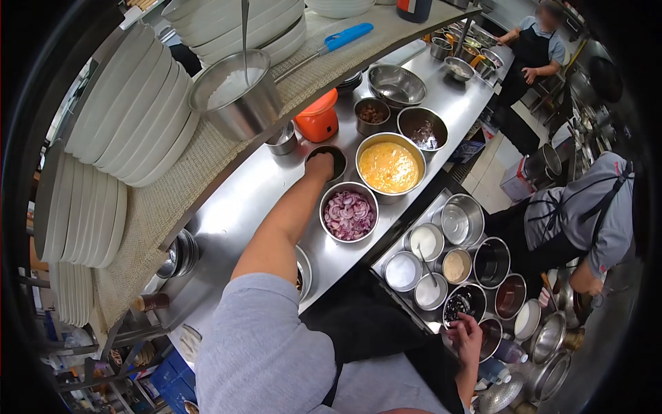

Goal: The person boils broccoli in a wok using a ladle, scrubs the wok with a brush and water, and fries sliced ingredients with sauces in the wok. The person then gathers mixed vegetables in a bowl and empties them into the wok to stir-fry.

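Observation:
My left hand [319,166] reaches down into a small steel pot [336,156] with a dark inside. Its fingers are hidden within, so what they hold does not show. Just in front of that pot is a bowl of sliced red onions [349,212], and beside it a larger pot of yellow beaten egg [390,168]. Off to the right, my right hand [466,336] hangs with loosely bent, parted fingers at the near rim of a dark pot [474,298] with white bits in it. Nothing is visible in those fingers; whether they touch the rim I cannot tell.
Stacked white plates [138,103] and a steel pot of white powder [238,90] stand on the shelf overhead. An orange container [317,117] sits behind my left hand. Seasoning pots [427,241] fill the right tray. One co-worker [579,207] stands close right, another [534,55] farther back.

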The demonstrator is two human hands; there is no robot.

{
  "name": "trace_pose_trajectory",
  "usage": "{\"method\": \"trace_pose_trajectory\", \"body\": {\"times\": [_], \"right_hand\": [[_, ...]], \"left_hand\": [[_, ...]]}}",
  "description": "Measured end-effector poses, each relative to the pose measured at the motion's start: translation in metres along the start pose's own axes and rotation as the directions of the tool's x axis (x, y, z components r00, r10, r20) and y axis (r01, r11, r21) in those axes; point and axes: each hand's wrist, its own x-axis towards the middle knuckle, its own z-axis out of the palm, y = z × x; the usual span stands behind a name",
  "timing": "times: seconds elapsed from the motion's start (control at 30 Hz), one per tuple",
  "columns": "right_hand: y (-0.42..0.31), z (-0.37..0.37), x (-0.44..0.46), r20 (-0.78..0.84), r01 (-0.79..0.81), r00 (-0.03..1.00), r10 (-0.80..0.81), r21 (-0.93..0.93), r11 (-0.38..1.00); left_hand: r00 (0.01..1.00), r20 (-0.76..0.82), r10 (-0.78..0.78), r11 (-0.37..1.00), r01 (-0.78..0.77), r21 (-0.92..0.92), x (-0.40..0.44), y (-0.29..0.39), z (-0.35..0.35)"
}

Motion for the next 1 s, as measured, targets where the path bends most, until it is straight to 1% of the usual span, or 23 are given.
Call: {"method": "trace_pose_trajectory", "body": {"times": [0.07, 0.13, 0.17, 0.23, 0.27, 0.33, 0.4, 0.47, 0.53, 0.6, 0.63, 0.67, 0.73, 0.77, 0.83, 0.87, 0.93, 0.97, 1.0], "right_hand": [[-0.025, 0.005, 0.012, 0.003, -0.028, 1.000, 0.028, -0.010, 1.000], [-0.038, 0.007, 0.027, 0.012, 0.020, 1.000, -0.020, -0.026, 0.999], [-0.045, 0.008, 0.033, 0.039, 0.069, 0.997, -0.068, -0.047, 0.996], [-0.055, 0.008, 0.041, 0.069, 0.082, 0.995, -0.078, -0.067, 0.994], [-0.055, 0.006, 0.046, 0.085, 0.087, 0.993, -0.082, -0.060, 0.994], [-0.053, 0.000, 0.052, 0.104, 0.083, 0.992, -0.076, -0.063, 0.995], [-0.049, -0.003, 0.053, 0.119, 0.070, 0.991, -0.062, -0.070, 0.995], [-0.047, -0.003, 0.055, 0.150, 0.092, 0.986, -0.069, -0.154, 0.984], [-0.047, -0.002, 0.055, 0.158, 0.095, 0.985, -0.070, -0.157, 0.983], [-0.045, -0.002, 0.054, 0.214, 0.134, 0.973, -0.083, -0.233, 0.963], [-0.044, -0.003, 0.053, 0.213, 0.133, 0.973, -0.083, -0.234, 0.963], [-0.043, -0.004, 0.052, 0.213, 0.163, 0.972, -0.100, -0.301, 0.940], [-0.042, -0.005, 0.052, 0.218, 0.222, 0.966, -0.138, -0.429, 0.876], [-0.042, -0.005, 0.051, 0.214, 0.223, 0.967, -0.141, -0.430, 0.875], [-0.042, -0.006, 0.050, 0.217, 0.241, 0.964, -0.152, -0.482, 0.842], [-0.043, -0.005, 0.050, 0.216, 0.243, 0.964, -0.154, -0.486, 0.840], [-0.043, -0.005, 0.047, 0.203, 0.238, 0.966, -0.158, -0.475, 0.847], [-0.039, -0.006, 0.049, 0.201, 0.237, 0.967, -0.159, -0.466, 0.852], [-0.038, -0.004, 0.049, 0.197, 0.235, 0.967, -0.159, -0.471, 0.850]], "left_hand": [[0.999, -0.009, -0.031, 0.999, 0.030, -0.029, 0.003, 0.002, 0.007], [1.000, -0.007, -0.017, 0.997, 0.017, -0.074, 0.004, 0.001, 0.008], [1.000, -0.010, -0.028, 0.997, 0.028, -0.074, 0.004, 0.000, 0.006], [0.998, 0.067, 0.014, 0.999, -0.012, -0.033, 0.003, -0.002, 0.002], [0.998, 0.061, 0.007, 0.999, -0.005, -0.031, 0.004, -0.005, 0.000], [0.998, -0.003, 0.064, 0.998, -0.064, -0.005, 0.004, -0.009, -0.006], [0.998, -0.008, 0.068, 0.997, -0.068, -0.024, 0.001, -0.011, -0.017], [0.997, -0.013, 0.072, 0.996, -0.073, -0.046, -0.002, -0.014, -0.022], [0.990, -0.119, 0.070, 0.985, -0.088, -0.150, -0.003, -0.016, -0.028], [0.988, -0.136, 0.078, 0.982, -0.100, -0.162, -0.007, -0.015, -0.033], [0.985, -0.151, 0.085, 0.979, -0.111, -0.173, -0.011, -0.015, -0.036], [0.985, -0.152, 0.086, 0.978, -0.113, -0.173, -0.010, -0.019, -0.032], [0.953, -0.266, 0.148, 0.962, -0.202, -0.187, -0.011, -0.027, -0.029], [0.952, -0.268, 0.151, 0.961, -0.205, -0.188, -0.012, -0.029, -0.032], [0.950, -0.304, 0.077, 0.946, -0.166, -0.279, -0.019, -0.028, -0.040], [0.949, -0.306, 0.076, 0.944, -0.167, -0.284, -0.023, -0.024, -0.046], [0.912, -0.408, -0.043, 0.902, -0.140, -0.409, -0.033, -0.018, -0.050], [0.915, -0.402, -0.045, 0.900, -0.138, -0.414, -0.034, -0.017, -0.046], [0.919, -0.394, 0.008, 0.933, -0.148, -0.327, -0.034, -0.018, -0.041]]}}
